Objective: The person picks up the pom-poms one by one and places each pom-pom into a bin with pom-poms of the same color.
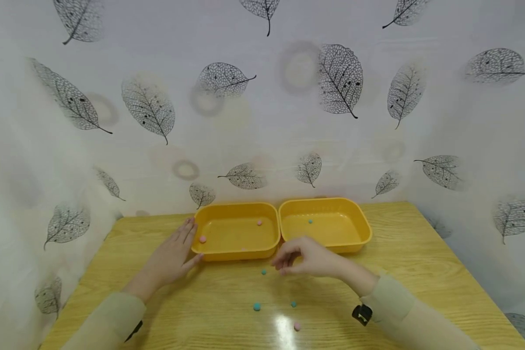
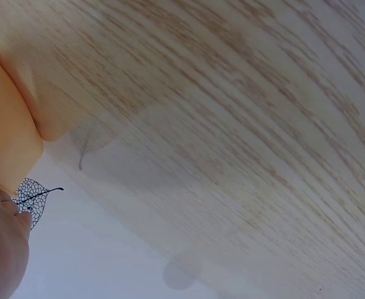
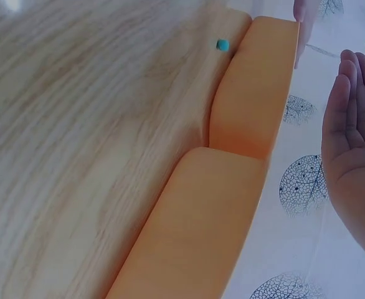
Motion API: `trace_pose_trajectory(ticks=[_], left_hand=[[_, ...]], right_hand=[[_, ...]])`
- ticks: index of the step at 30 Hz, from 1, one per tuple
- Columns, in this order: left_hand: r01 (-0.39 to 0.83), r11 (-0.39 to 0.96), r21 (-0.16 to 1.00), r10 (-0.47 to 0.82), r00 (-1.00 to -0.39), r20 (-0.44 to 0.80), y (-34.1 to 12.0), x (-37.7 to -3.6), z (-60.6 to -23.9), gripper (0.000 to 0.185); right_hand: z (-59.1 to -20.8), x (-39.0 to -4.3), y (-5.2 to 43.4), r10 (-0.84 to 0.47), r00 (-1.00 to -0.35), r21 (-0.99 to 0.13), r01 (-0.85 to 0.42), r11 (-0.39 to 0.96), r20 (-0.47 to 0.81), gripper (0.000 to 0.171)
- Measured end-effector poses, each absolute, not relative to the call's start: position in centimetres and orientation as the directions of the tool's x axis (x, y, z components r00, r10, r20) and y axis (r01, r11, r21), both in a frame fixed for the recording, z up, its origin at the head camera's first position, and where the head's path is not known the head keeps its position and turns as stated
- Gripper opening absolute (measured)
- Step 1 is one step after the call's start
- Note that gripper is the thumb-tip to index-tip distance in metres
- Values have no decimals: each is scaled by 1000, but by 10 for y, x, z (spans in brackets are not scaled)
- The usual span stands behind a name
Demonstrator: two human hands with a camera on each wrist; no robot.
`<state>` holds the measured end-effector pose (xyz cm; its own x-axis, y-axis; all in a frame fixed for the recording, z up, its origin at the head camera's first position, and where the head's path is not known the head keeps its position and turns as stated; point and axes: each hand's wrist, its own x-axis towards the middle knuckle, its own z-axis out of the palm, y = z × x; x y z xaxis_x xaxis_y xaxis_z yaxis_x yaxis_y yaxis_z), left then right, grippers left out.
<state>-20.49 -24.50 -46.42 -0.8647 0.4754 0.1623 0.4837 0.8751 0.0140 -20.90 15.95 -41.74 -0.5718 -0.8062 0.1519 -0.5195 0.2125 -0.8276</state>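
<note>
My left hand [image 1: 170,255] lies against the left end of the left yellow tray [image 1: 240,255], fingers straight along its rim and thumb at the front corner. My right hand [image 1: 304,257] hovers by the front of the right yellow tray [image 1: 354,248], fingers loosely bent, nothing visible in them. Beside its fingertips a small teal ball [image 1: 264,272] lies on the table; the right wrist view also shows this teal ball [image 3: 223,45]. Several pink balls, one a larger pink ball [image 1: 203,239], lie in the left tray. The right tray has a small teal ball [image 1: 310,221].
Nearer the front of the wooden table [image 1: 192,311] are a larger teal ball [image 1: 256,306], a small teal ball [image 1: 293,304] and a pink ball [image 1: 297,326]. The trays stand side by side at the back, before a leaf-patterned white curtain [image 1: 262,121].
</note>
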Motion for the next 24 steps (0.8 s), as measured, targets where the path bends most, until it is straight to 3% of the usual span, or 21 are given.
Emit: trace_pose_trajectory(ticks=[24], left_hand=[[447,894,18,442,-888,125,-241,-196,-469,86]], right_hand=[[-458,-167,187,-847,-519,-842,-503,195,114,18]])
